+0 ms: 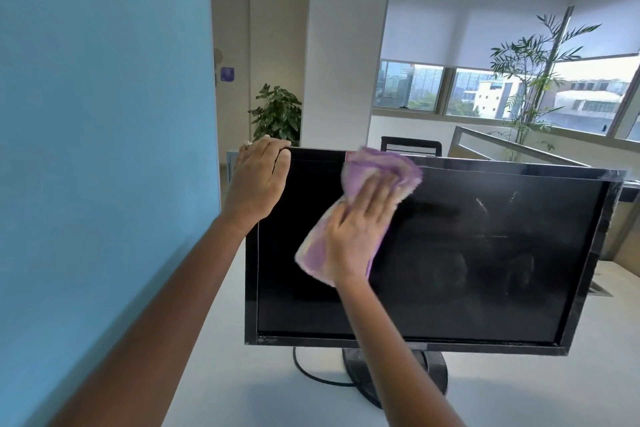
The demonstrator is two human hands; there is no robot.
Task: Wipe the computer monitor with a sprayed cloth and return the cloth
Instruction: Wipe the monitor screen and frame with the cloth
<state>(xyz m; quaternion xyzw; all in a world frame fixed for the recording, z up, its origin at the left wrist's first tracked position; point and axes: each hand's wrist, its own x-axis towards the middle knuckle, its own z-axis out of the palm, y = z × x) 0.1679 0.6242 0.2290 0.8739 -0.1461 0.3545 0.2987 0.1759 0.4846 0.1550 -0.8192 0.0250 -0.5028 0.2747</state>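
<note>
Left hand [258,184] grips the monitor [485,253] at 11 o'clock, likely steadying it. Right hand [356,232], held flat, presses the cloth [313,253] against the screen

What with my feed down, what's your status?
Left hand grips monitor top corner. Right hand presses cloth to screen. Nothing in the way.

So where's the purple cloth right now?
In the head view, the purple cloth is pressed against the upper left of the monitor under the right hand, just right of the left hand gripping the top-left corner.
</note>
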